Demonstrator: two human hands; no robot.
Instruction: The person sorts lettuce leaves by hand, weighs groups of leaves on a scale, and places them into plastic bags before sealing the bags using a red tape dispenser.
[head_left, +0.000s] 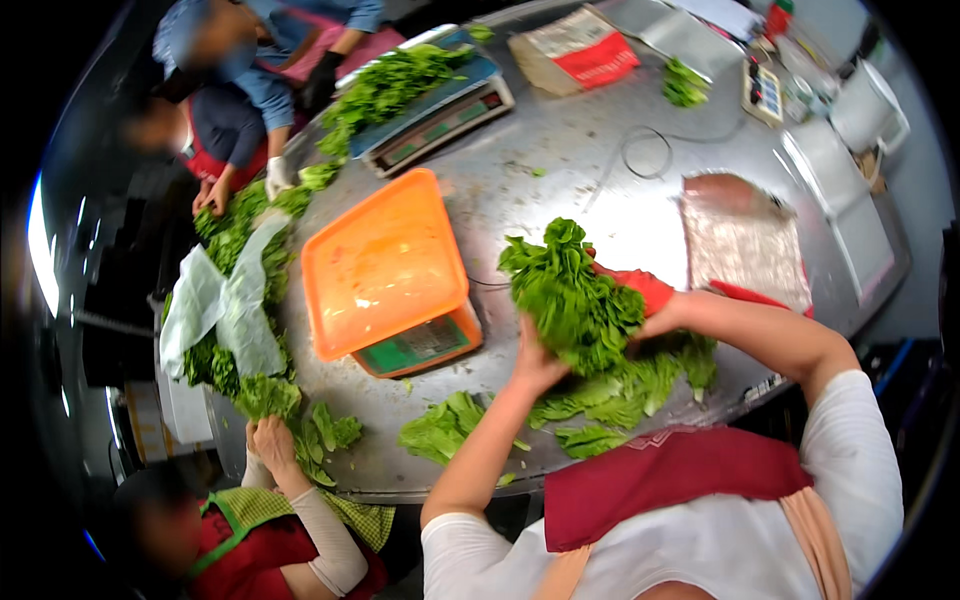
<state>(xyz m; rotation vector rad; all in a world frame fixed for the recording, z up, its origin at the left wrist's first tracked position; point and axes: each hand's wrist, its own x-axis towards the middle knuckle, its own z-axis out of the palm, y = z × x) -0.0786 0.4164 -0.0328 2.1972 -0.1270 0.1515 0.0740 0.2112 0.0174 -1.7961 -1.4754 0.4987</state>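
Observation:
A big bunch of leafy green lettuce (574, 300) is held between my two hands above the metal table. My left hand (536, 352), bare, grips its lower left side, with the fingers partly hidden by leaves. My right hand (649, 300), which has red material over part of it, holds the bunch from the right; its fingertips are mostly behind the leaves. Loose lettuce leaves (622, 394) lie beneath and in front of the bunch, close to my apron. More leaves (442, 427) lie beside my left forearm.
An orange plastic tub (386, 262) sits on a scale left of the bunch. Greens fill another scale (435, 135) farther back. A printed plastic bag (742, 232) lies at right, a red-and-white bag (574, 52) behind. Several co-workers handle greens (255, 225) along the left edge.

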